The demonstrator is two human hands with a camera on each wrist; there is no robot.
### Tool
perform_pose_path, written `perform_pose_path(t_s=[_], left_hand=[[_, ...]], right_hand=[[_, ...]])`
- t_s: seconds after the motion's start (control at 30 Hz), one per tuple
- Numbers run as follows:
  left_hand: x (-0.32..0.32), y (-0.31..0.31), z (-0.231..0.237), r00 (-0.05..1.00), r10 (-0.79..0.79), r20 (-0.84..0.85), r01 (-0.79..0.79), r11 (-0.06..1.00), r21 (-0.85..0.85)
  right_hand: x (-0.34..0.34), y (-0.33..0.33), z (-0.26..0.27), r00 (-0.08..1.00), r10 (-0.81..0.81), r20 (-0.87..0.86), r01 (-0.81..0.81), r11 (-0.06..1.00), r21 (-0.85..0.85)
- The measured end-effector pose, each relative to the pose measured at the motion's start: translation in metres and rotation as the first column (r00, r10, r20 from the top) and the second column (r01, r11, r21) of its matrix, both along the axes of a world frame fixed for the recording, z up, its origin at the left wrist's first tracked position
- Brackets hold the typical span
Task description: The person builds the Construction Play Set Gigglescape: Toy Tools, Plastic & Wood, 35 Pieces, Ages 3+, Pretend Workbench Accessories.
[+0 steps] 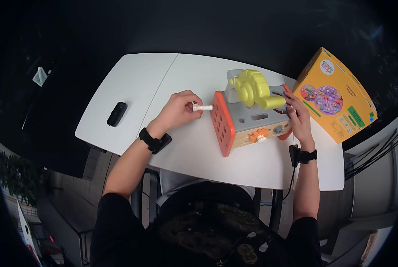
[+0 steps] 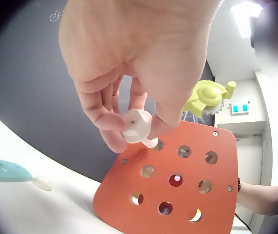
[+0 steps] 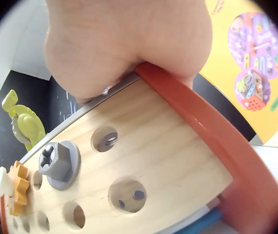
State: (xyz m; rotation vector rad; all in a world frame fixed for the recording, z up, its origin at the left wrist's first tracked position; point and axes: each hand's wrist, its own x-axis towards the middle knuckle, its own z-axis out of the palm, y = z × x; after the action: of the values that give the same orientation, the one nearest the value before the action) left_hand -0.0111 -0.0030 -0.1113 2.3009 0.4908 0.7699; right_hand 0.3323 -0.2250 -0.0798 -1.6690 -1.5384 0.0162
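Observation:
A white screw is pinched between the thumb and fingers of the left hand, its threaded end pointing at the red perforated side panel of a toy workbench. In the left wrist view the screw's round head is in front of the panel's upper holes. The right hand grips the bench's far right end, at the other red panel. On top stands a yellow-green toy saw. An orange gear and a grey bolt are on the wooden front.
A yellow picture box lies at the table's right, behind the right hand. On the left part of the white table is a black case. The left wrist view shows a teal handled item on the table.

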Motion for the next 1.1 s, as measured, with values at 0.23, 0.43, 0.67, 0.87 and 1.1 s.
perform_pose_path(t_s=[0.23, 0.43, 0.67, 0.87, 1.1], left_hand=[[0.015, -0.012, -0.002, 0.996, 0.078, 0.035, -0.082, 0.987, 0.139], [0.025, -0.027, 0.004, 0.993, 0.108, 0.041, -0.110, 0.992, 0.057], [0.004, -0.044, 0.008, 0.993, 0.099, -0.069, -0.098, 0.995, 0.025], [-0.003, -0.057, 0.000, 0.990, -0.128, -0.065, 0.136, 0.980, 0.148], [0.004, -0.047, -0.005, 0.998, -0.055, -0.004, 0.054, 0.967, 0.248]], right_hand=[[-0.002, -0.003, 0.000, 0.999, 0.000, -0.043, 0.000, 1.000, -0.008], [-0.013, -0.005, 0.002, 0.993, -0.024, -0.116, 0.020, 0.999, -0.031], [0.003, -0.022, -0.010, 0.902, 0.129, -0.412, -0.136, 0.991, 0.012], [0.036, -0.036, -0.051, 0.720, 0.187, -0.669, -0.323, 0.943, -0.084], [0.021, -0.025, -0.042, 0.766, 0.111, -0.633, -0.239, 0.963, -0.121]])
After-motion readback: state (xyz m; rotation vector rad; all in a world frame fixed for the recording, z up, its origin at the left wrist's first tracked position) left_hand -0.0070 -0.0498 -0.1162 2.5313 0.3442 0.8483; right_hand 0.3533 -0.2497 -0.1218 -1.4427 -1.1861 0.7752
